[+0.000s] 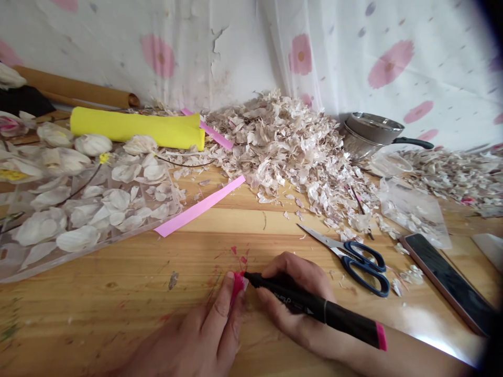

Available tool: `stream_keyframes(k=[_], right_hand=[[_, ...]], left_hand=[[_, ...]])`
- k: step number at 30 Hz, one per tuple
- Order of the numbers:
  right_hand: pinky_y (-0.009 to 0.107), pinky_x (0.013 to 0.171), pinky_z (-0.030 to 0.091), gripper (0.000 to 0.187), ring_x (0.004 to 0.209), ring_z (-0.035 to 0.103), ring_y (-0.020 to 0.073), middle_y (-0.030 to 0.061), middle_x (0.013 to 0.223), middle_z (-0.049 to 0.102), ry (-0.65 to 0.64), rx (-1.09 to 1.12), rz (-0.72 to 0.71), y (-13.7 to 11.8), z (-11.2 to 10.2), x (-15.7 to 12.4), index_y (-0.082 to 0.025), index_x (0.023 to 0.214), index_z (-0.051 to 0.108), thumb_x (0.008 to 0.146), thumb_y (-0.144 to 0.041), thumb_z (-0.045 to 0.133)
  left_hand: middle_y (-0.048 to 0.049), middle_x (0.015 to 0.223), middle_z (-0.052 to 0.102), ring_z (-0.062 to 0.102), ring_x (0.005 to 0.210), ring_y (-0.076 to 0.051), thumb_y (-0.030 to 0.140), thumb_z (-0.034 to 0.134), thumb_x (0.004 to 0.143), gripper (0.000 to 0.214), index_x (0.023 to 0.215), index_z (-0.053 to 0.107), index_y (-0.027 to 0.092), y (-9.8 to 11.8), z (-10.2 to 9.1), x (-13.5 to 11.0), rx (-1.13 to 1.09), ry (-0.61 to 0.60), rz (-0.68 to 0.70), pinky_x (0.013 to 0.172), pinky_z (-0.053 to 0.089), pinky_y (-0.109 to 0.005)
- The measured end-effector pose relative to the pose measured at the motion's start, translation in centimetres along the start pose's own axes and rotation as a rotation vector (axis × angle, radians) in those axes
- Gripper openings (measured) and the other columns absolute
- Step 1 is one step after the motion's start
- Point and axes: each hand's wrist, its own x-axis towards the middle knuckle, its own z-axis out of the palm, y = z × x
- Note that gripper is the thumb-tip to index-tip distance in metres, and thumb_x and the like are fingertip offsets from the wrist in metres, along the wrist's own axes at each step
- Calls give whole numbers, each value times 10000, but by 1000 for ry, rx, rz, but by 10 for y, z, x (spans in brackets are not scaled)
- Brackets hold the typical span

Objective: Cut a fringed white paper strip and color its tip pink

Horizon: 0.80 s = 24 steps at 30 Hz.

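Note:
My right hand (301, 298) is closed around a black marker pen (314, 303) with a pink end. The marker's tip touches a small pink-coloured piece (238, 283), which looks like a petal or a strip of paper. Thumb and fingers of my left hand (212, 324) pinch that piece against the wooden table (118, 309); part of it is hidden under the fingers. Pink ink marks (236, 252) stain the wood just beyond the tip.
Scissors with blue handles (363, 264) and a phone (446, 280) lie to the right. A pink paper strip (202, 205) rests beside a clear tray (98, 243) of white petals. Behind are a yellow roll (135, 127), a heap of dried petals (279, 146) and a metal pot (371, 131).

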Motion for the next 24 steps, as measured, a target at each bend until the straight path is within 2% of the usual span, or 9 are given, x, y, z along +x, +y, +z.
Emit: stream_keyframes(k=[4,15,18,24], right_hand=[[152,440,378,114,471,496,67,-58,609,594,-2,-6,-10,-1,-1,1,-214,784,532,797,-192,642],[169,434,364,115,453,469,73,-58,593,581,-20,0,-20,-1,-2,-1,-217,775,535,773,-179,643],[168,435,368,113,463,481,75,-53,602,591,12,-6,-12,-1,-2,-1,-217,780,528,786,-185,636],[174,423,351,108,447,458,74,-59,578,565,-9,2,-21,-2,-3,0,-217,762,522,784,-183,622]], left_hand=[[-224,1316,605,666,599,-231,105,575,741,592,1333,570,135,-1,1,3,5,33,3,388,539,-328],[-230,1334,591,658,599,-219,125,602,734,613,1345,561,147,-1,-1,0,1,7,12,386,527,-310],[-230,1345,581,673,643,-229,102,574,743,623,1363,539,138,-1,-1,1,5,-13,15,409,544,-313],[-236,1339,583,673,636,-240,108,573,740,616,1355,549,136,1,1,0,6,18,0,396,534,-321]])
